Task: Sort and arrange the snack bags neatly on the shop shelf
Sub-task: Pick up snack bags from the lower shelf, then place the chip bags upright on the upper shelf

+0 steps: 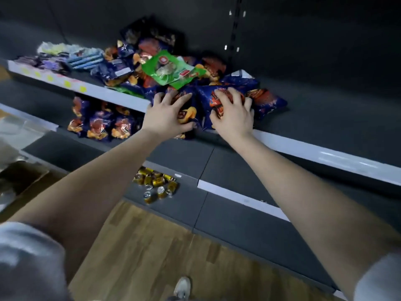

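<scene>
Left hand (169,115): fingers spread flat across the left bag (188,112), thumb along its near edge; pressing more than clutching, by the look of it.
Right hand (233,116): fingers curled over the right bag (207,98), thumb hooked on its near side, and that's a proper grip.
Where they are: both bags sit at the front lip of the shelf (314,152), side by side and touching.
Handling: puffed foil pillows, so I'd judge them light, soft, slick and crackly, with crisps inside that crush easily. Best taken by the sealed edges or cradled from both sides, never squeezed in the middle.
Third bag (269,101): same blue kind, lying just right of the right hand.
Pile (117,71): a heap behind and to the left, with blue bags overlapping every way.
Green bag (171,69): lying tilted on top of the heap; a second green edge peeps out lower down.
Count, blue: three clear at the front; the heap is too tangled to number.
Count, green: one whole, perhaps two.
Lower bags (97,122): about six blue ones on the shelf beneath, blurred.
Cans (156,184): a gold cluster lower still, number unclear.
</scene>
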